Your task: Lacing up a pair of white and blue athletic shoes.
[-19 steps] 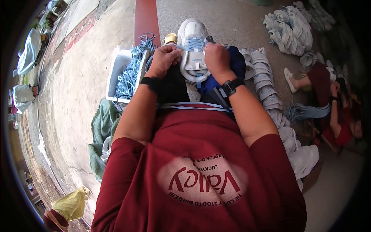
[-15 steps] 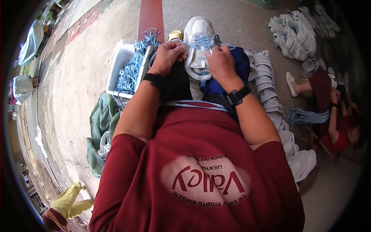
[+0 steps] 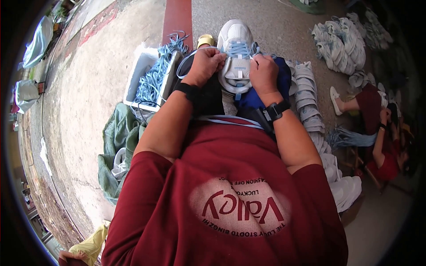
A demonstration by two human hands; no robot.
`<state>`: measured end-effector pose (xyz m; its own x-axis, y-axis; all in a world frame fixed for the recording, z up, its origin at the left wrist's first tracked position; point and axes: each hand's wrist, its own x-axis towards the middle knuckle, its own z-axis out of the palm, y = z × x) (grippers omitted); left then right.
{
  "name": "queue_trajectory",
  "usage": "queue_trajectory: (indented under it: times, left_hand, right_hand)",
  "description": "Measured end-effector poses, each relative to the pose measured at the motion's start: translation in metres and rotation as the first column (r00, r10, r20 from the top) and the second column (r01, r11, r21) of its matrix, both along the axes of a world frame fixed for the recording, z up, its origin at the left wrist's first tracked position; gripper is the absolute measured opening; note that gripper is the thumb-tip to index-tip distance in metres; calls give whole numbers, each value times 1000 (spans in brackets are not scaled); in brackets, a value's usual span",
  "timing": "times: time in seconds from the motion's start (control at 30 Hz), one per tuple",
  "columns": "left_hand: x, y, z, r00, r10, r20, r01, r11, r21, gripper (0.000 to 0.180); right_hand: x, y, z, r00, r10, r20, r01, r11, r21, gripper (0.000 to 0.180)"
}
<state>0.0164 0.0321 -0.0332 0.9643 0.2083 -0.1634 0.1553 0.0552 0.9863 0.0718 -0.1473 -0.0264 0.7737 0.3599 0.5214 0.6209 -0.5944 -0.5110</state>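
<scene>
Both hands on the white sneaker point(image 3: 236, 53) in the lap: left hand point(image 3: 205, 65) pinched the pale blue lace point(image 3: 188, 60), right hand point(image 3: 262, 73) gripped the shoe's side. Lace looked limp, slippery; best held near its tip.

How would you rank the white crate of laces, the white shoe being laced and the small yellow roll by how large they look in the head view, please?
1. white crate, largest.
2. white shoe, though it looks close to the crate and the hands hide part of it, so this is unsure.
3. yellow roll, clearly smallest.
</scene>
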Motion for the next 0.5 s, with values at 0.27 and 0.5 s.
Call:
queue_trajectory:
  times: [0.27,0.5]
  left_hand:
    - [2,-13,2,973,168,158,-230,735,638,24]
    - [-9,-28,1,976,76,205,-209,600,772,22]
  right_hand:
    - [-10,15,25,927,310,210,-290,950,-119,5]
    - [-6,15,10,942,337,13,-336,941,-49,6]
